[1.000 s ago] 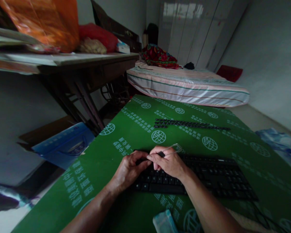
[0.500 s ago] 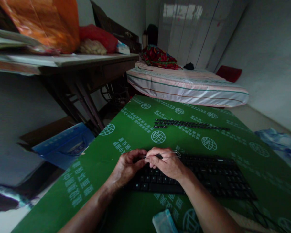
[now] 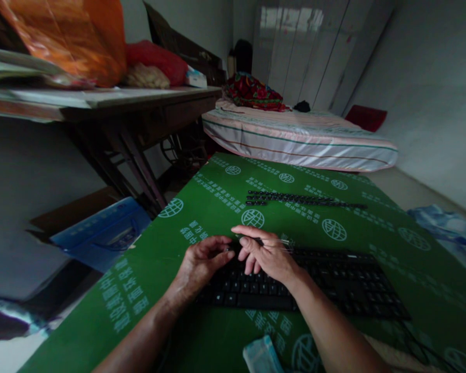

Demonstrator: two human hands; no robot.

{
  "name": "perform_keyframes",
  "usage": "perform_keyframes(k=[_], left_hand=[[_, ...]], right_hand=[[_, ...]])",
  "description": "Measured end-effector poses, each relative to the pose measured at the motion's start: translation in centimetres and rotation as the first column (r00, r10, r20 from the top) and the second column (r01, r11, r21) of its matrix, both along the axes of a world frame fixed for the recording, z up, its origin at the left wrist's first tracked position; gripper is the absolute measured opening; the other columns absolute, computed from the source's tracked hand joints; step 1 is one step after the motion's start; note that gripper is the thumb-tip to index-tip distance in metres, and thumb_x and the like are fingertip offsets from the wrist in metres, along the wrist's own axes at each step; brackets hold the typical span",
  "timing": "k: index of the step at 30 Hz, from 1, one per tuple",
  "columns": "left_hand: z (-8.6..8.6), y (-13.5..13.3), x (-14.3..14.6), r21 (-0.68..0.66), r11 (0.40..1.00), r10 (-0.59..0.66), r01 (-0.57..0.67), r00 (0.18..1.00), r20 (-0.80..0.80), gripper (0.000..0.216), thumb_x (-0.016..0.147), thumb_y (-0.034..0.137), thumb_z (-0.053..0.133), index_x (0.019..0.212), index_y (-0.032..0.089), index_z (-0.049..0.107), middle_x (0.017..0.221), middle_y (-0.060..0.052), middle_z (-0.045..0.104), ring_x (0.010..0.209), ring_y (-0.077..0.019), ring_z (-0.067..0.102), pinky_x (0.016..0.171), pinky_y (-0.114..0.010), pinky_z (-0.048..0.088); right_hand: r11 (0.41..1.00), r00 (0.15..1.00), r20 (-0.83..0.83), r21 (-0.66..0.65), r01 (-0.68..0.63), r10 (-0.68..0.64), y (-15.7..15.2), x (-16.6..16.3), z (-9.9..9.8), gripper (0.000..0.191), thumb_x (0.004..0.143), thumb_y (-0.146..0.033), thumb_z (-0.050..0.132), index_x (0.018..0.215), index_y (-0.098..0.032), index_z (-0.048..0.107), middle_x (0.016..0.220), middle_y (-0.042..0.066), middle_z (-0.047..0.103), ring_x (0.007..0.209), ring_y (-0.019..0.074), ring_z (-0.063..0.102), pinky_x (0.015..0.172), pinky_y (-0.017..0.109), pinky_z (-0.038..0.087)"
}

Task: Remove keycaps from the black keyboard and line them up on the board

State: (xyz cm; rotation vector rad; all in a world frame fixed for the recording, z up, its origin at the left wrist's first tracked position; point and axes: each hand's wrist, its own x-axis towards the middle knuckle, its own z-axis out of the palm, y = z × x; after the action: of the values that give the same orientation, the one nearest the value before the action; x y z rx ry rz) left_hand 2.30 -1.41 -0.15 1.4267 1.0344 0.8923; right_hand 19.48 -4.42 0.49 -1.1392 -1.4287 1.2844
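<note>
A black keyboard (image 3: pixel 264 300) lies on the green table under both hands. Over its left end, my left hand (image 3: pixel 202 264) pinches a small dark keycap (image 3: pixel 228 249) between thumb and fingers; most of it is hidden. Just to the right, my right hand (image 3: pixel 266 254) holds a wire keycap puller (image 3: pixel 286 242) against its palm, the wire end poking out to the right. The index finger of that hand is stretched out, and a small gap separates the two hands. Beyond them, several loose black keycaps (image 3: pixel 287 198) lie in rows.
A light blue packet (image 3: pixel 262 355) sits at the near edge of the green table (image 3: pixel 147 290). The keyboard's cable (image 3: pixel 415 342) runs off to the lower right. A sewing-machine desk (image 3: pixel 140 106) with bags stands at left, a bed (image 3: pixel 303 140) behind.
My right hand has drawn away from my left and its fingers have loosened, with the puller still in it. My left hand has shifted slightly left.
</note>
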Motion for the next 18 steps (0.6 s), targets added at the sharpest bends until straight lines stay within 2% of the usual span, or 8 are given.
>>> perform_keyframes(k=[2,4,10,13,18], left_hand=[[0.05,-0.01,0.01,0.005,1.0,0.01,-0.01,1.0,-0.018,0.03,0.063,0.029,0.071,0.088,0.015,0.064,0.077,-0.002,0.068,0.068,-0.0154,0.062,0.061,-0.025,0.048],[0.06,-0.02,0.0,0.001,1.0,0.016,-0.016,1.0,-0.023,0.028,0.062,0.028,0.072,0.085,0.015,0.064,0.075,-0.001,0.068,0.065,-0.0142,0.061,0.059,-0.023,0.048],[0.1,-0.08,-0.12,0.035,0.999,0.014,-0.013,0.999,-0.05,0.021,0.066,0.03,0.069,0.081,0.016,0.066,0.073,-0.002,0.067,0.061,-0.0131,0.058,0.055,-0.022,0.046],[0.28,-0.09,-0.15,0.018,1.0,0.012,-0.011,1.0,-0.029,0.02,0.067,0.03,0.07,0.079,0.015,0.067,0.072,-0.002,0.067,0.061,-0.0132,0.058,0.055,-0.021,0.045],[0.67,-0.11,-0.17,-0.068,0.998,0.015,-0.011,0.998,0.055,0.018,0.065,0.029,0.073,0.076,0.016,0.068,0.069,0.001,0.068,0.06,-0.0123,0.058,0.056,-0.02,0.045]], right_hand=[[0.998,1.0,-0.027,-0.06,-0.012,0.01,0.0,0.09,0.08,0.05,0.086,-0.049,0.044,0.129,-0.025,0.045,0.058,-0.004,0.059,0.037,0.0065,0.055,0.034,0.013,0.038],[0.998,0.999,-0.05,-0.064,-0.007,0.004,-0.03,0.13,0.17,0.052,0.086,-0.052,0.041,0.129,-0.023,0.044,0.051,-0.005,0.057,0.035,0.008,0.055,0.033,0.013,0.038],[0.995,0.997,-0.013,0.063,0.075,-0.075,-0.19,0.07,0.19,0.037,0.089,-0.045,0.037,0.104,-0.019,0.057,0.049,-0.005,0.055,0.031,0.006,0.048,0.033,0.014,0.035],[0.978,0.991,0.074,0.189,0.093,-0.109,-0.29,0.03,0.36,0.029,0.09,-0.038,0.036,0.094,-0.019,0.057,0.059,-0.003,0.058,0.041,0.0067,0.053,0.042,0.017,0.042],[0.887,0.935,0.284,0.458,0.061,-0.212,-0.28,-0.2,0.34,0.012,0.083,-0.03,0.052,0.087,-0.02,0.057,0.08,0.002,0.063,0.073,0.013,0.06,0.067,0.023,0.047]])
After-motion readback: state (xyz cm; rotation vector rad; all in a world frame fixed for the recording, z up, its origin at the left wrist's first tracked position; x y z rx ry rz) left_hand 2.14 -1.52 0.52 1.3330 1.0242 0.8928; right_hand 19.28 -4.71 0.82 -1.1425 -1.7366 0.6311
